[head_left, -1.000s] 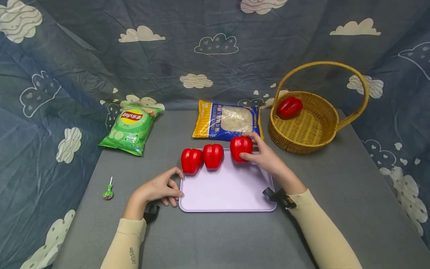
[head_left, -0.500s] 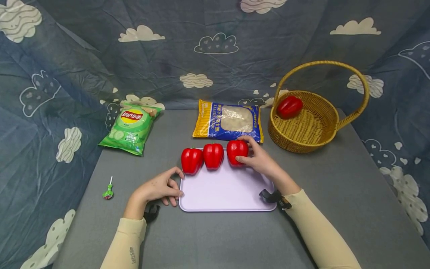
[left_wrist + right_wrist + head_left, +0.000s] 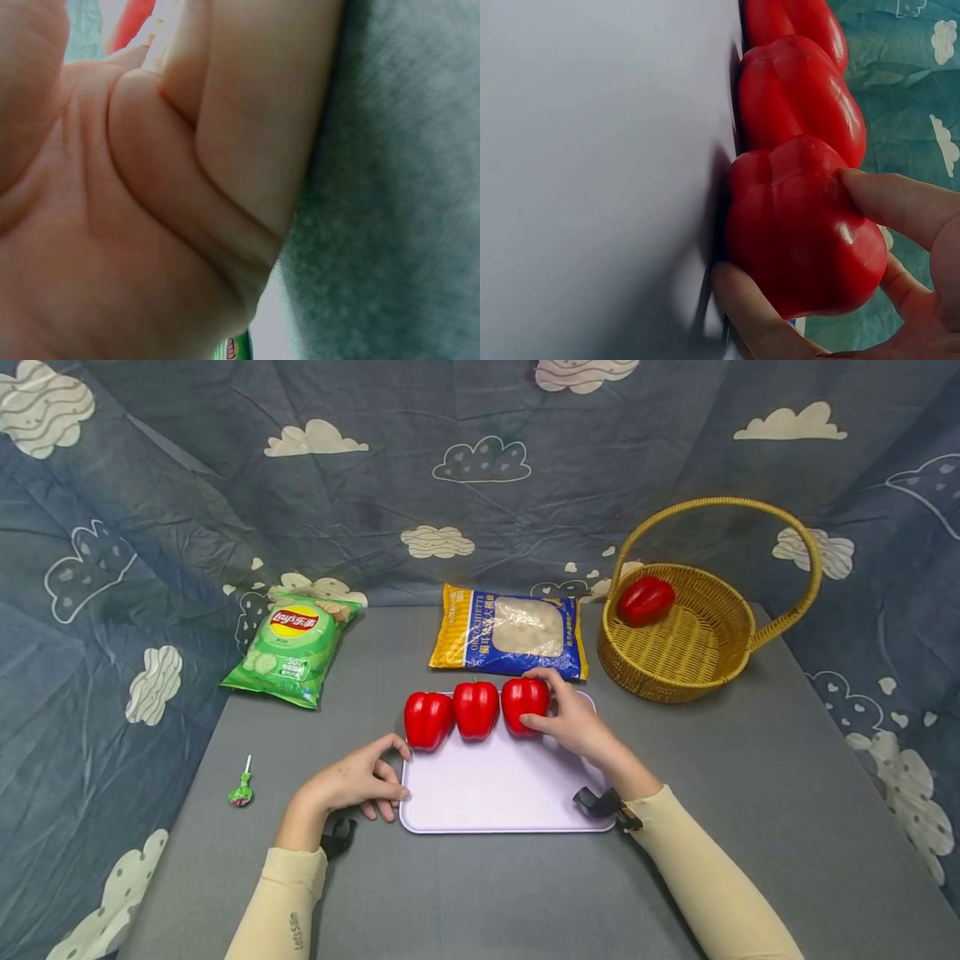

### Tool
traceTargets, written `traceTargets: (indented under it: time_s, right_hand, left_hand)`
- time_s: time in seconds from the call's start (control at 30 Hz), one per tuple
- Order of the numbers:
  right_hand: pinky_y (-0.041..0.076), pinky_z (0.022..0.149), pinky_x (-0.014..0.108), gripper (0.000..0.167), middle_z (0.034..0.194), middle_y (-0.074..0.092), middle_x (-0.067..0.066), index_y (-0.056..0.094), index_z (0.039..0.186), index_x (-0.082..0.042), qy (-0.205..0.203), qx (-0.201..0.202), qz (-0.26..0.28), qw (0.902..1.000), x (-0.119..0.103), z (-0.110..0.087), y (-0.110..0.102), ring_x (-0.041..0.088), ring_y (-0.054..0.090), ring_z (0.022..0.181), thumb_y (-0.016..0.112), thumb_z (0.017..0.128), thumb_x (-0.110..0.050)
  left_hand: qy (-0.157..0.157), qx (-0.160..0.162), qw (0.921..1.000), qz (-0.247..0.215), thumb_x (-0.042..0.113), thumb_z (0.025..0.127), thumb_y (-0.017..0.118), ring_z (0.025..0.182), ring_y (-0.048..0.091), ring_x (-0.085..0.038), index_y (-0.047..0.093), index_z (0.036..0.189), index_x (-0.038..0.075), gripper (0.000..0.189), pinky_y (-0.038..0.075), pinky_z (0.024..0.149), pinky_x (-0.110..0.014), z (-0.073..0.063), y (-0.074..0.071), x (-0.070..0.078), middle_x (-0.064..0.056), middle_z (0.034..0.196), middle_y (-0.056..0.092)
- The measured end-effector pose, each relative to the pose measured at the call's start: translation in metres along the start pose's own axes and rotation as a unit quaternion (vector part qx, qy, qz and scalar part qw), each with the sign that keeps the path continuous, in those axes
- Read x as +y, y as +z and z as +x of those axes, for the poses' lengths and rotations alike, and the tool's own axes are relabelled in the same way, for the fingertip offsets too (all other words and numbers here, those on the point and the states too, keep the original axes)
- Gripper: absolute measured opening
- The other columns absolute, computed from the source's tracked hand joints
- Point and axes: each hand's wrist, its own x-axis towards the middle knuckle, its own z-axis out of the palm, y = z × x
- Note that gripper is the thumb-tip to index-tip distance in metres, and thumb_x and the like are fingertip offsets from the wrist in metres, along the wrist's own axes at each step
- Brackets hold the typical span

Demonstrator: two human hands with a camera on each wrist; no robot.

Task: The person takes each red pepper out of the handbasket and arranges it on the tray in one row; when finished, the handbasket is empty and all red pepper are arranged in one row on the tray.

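Observation:
My right hand grips a red bell pepper at the back of a pale purple tray. In the right wrist view, fingers and thumb sit around that pepper, low at the tray surface. Two more red bell peppers, the middle one and the left one, stand beside it in a row. My left hand rests at the tray's left edge, with fingertips touching the rim. Its palm fills much of the left wrist view, which hides the contact.
A wicker basket with a tall handle stands at back right, holding a red bell pepper. Behind the tray lies a pasta bag. Over on the left are a green chip bag and a lollipop.
My right hand has moved the bell pepper left and slightly towards me, closer to the middle pepper. The left hand and the tray have stayed in place.

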Motion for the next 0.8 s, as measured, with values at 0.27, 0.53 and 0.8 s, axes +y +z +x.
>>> traceTargets:
  time_s: [0.27,0.53,0.8]
  right_hand:
    - [0.050,0.110,0.064,0.068,0.158,0.047,0.023,0.043,0.152,-0.019,-0.001,0.000,-0.002,1.0000,-0.0003,-0.0008,0.0027,0.047,0.055,0.136,0.079,0.094,-0.014]
    - [0.048,0.112,0.066,0.069,0.159,0.047,0.024,0.043,0.152,-0.021,0.004,0.008,-0.022,0.9997,-0.0010,-0.0005,0.0054,0.048,0.054,0.139,0.079,0.094,-0.015]
    - [0.048,0.112,0.065,0.076,0.159,0.048,0.022,0.040,0.159,-0.023,-0.002,0.006,-0.035,0.9994,-0.0020,-0.0006,0.0078,0.046,0.054,0.139,0.080,0.094,-0.017]
  left_hand:
    - [-0.001,0.000,1.0000,0.000,0.016,0.092,0.082,0.063,0.076,-0.021,0.045,0.133,0.010,0.055,0.057,0.054,-0.030,0.0003,0.0001,0.0002,-0.008,0.079,0.076]
    - [-0.003,0.001,1.0000,0.002,0.017,0.092,0.082,0.063,0.075,-0.020,0.045,0.133,0.010,0.055,0.057,0.054,-0.030,-0.0006,0.0003,0.0011,-0.008,0.079,0.076]
    - [-0.005,0.002,1.0000,-0.001,0.016,0.092,0.082,0.063,0.075,-0.020,0.045,0.133,0.010,0.055,0.057,0.054,-0.029,-0.0016,0.0003,0.0019,-0.007,0.079,0.076]
